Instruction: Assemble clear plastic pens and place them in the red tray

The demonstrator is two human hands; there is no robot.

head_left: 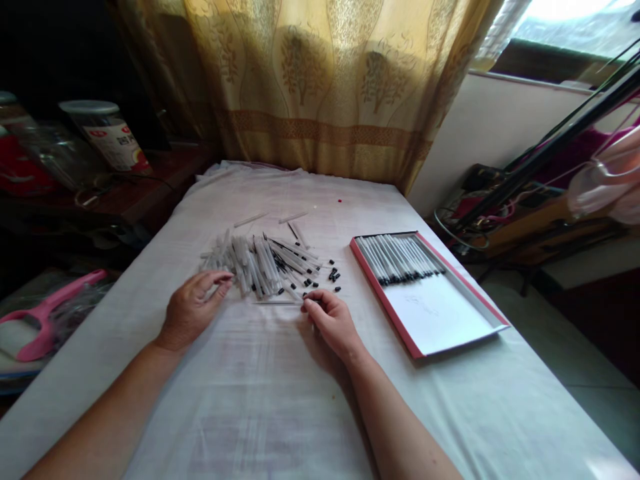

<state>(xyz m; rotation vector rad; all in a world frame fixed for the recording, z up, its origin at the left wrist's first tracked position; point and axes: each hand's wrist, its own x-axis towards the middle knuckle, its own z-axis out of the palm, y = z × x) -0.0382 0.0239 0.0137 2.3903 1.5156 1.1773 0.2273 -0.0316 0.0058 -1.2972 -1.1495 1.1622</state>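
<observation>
My left hand (196,308) is beside the left edge of a pile of clear plastic pen barrels (243,263). Its thumb and fingertips come together, and what lies between them is too small to make out. At the pile's front right, my right hand (334,323) pinches what looks like a pen (275,303), its pale barrel pointing left from the fingertips and a dark bit showing at the fingers. Dark thin refills (293,231) and several small black caps (333,274) lie among and right of the barrels.
To the right, a shallow red-edged box (400,320) holds a row of black-capped pens (400,259). A tiny red piece (339,201) lies at the back of the cloth-covered table (250,413). Left are a lidded jar (113,137) and a pink-handled object (55,313); behind hangs a curtain (320,87).
</observation>
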